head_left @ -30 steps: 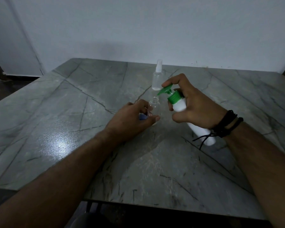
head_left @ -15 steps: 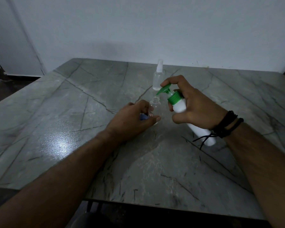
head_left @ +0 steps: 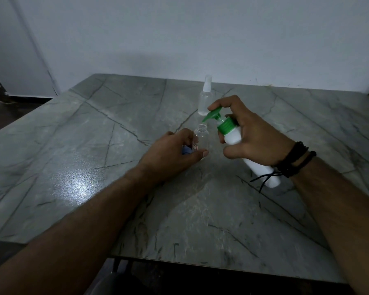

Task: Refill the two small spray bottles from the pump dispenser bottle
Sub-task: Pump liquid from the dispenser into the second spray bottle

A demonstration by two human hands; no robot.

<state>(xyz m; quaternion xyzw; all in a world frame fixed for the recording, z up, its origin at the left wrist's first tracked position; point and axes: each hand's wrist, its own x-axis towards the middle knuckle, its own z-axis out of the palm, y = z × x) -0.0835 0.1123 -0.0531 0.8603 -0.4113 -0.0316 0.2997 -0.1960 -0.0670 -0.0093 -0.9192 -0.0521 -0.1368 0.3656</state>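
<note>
At about 9 o'clock of the table's (head_left: 73, 128) centre, the left hand (head_left: 173, 152) wraps the lower body of the open small bottle (head_left: 201, 138), thumb pressed to its near side and fingers curled round the far side, so the bottle stands upright on the marble with its uncapped neck free; a blue piece (head_left: 185, 150), probably its cap, shows under the same fingers. Over the last second this hand and bottle have barely moved, while the green pump head (head_left: 213, 113) has lifted a little off its collar, which I read as the plunger springing back between strokes, so filling of the first bottle is under way rather than finished. The nozzle tip sits just above the neck, at roughly 1 o'clock from it. Behind, at 12 o'clock, the second spray bottle (head_left: 205, 99) stands capped and untouched, well apart from both hands. At 3 o'clock, the right hand (head_left: 254, 137) clasps the tilted white pump bottle (head_left: 262, 169), palm and lower fingers closed round its shoulder, forefinger resting on top of the pump head.
</note>
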